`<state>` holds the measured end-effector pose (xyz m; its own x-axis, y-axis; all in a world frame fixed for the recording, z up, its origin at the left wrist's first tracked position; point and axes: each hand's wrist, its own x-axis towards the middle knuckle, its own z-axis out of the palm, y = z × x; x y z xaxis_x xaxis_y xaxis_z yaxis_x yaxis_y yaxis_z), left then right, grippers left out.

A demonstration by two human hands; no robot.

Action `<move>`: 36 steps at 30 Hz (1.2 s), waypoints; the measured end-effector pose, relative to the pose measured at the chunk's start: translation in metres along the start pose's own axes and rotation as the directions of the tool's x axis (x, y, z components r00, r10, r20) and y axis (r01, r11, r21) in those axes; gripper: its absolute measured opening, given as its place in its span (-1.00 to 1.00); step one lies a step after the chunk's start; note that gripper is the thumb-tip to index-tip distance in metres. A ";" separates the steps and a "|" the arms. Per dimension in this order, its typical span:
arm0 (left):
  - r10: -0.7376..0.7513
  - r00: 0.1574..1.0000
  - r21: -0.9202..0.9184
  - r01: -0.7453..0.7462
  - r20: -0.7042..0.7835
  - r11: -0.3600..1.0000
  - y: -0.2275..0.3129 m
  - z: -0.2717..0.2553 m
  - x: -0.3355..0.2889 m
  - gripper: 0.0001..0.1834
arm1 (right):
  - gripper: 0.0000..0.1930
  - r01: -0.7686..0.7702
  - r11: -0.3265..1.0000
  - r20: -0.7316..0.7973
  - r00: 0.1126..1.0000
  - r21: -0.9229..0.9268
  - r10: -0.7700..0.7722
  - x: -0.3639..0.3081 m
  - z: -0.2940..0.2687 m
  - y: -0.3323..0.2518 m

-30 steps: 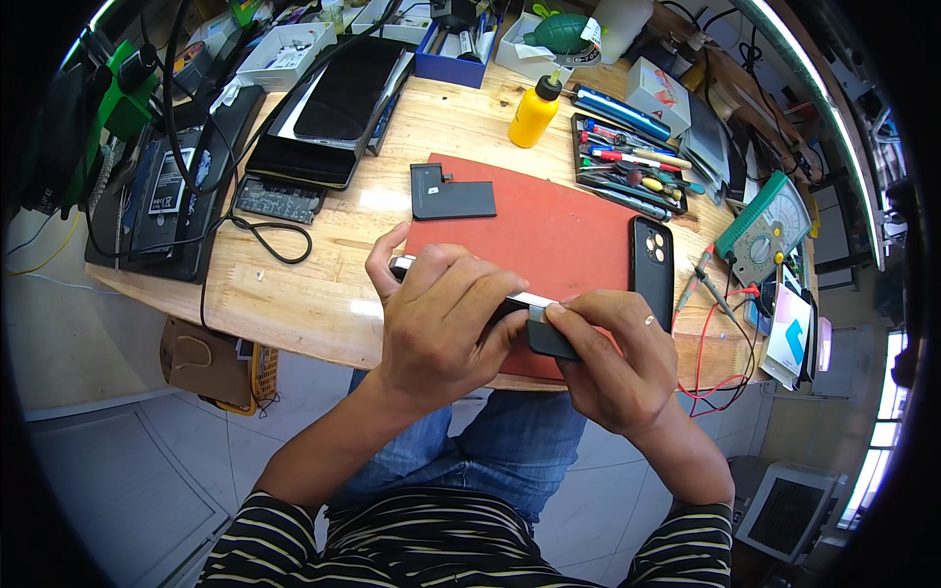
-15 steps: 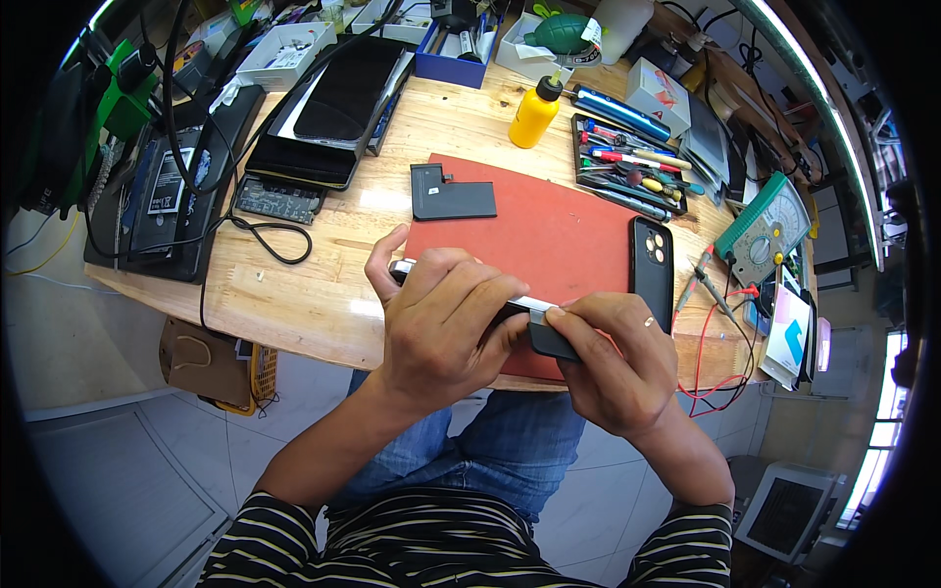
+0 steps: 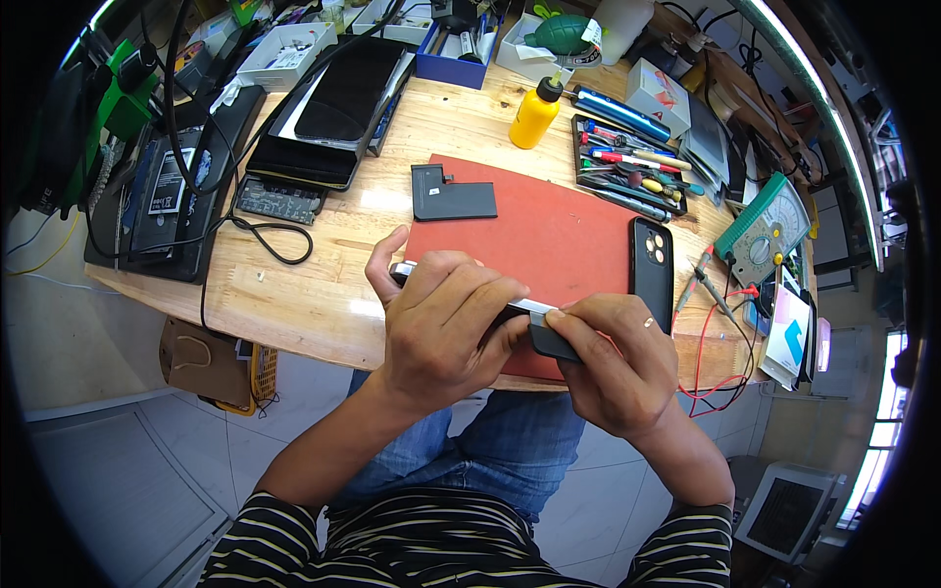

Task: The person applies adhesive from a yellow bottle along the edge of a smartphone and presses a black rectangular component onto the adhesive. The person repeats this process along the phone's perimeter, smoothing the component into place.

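Note:
Between my two hands is a smartphone (image 3: 554, 341), tilted, with a silver edge and a dark face. My left hand (image 3: 441, 318) is closed around its left part, the little finger sticking out. At the other end, my right hand (image 3: 622, 363) pinches the edge, thumb and fingertips pressed together near a corner. Most of the phone is hidden by my fingers. Beneath it lies a red mat (image 3: 559, 245) on the wooden bench. A black, L-shaped phone battery (image 3: 461, 201) rests at the mat's far left, and a black phone case (image 3: 652, 265) lies along its right edge.
Behind the mat stand a yellow bottle (image 3: 535, 120) and a black tray of pens and tools (image 3: 627, 162). A green multimeter (image 3: 760, 240) with red and black leads sits at right. At left are stacked dark devices (image 3: 333, 108) and a looped black cable (image 3: 284, 250).

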<state>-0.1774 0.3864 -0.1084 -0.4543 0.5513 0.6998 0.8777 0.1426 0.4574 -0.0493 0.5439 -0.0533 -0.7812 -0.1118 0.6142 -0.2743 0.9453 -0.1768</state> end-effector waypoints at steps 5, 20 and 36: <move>0.006 1.000 0.007 -0.006 -0.004 1.000 0.000 0.000 0.000 -0.67 | -0.58 0.005 1.000 0.001 1.000 0.017 -0.005 0.000 0.000 0.000; 0.008 1.000 -0.001 -0.008 -0.014 1.000 -0.001 0.001 -0.001 -0.65 | -0.59 -0.003 0.999 0.005 1.000 0.033 0.003 0.001 -0.001 -0.001; 0.002 1.000 -0.004 -0.003 -0.011 1.000 0.000 0.000 -0.001 -0.66 | -0.56 -0.019 0.999 0.010 1.000 0.036 0.019 0.002 -0.002 -0.001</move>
<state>-0.1765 0.3862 -0.1089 -0.4537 0.5428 0.7067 0.8783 0.1384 0.4576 -0.0492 0.5437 -0.0508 -0.7918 -0.0967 0.6030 -0.2788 0.9358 -0.2160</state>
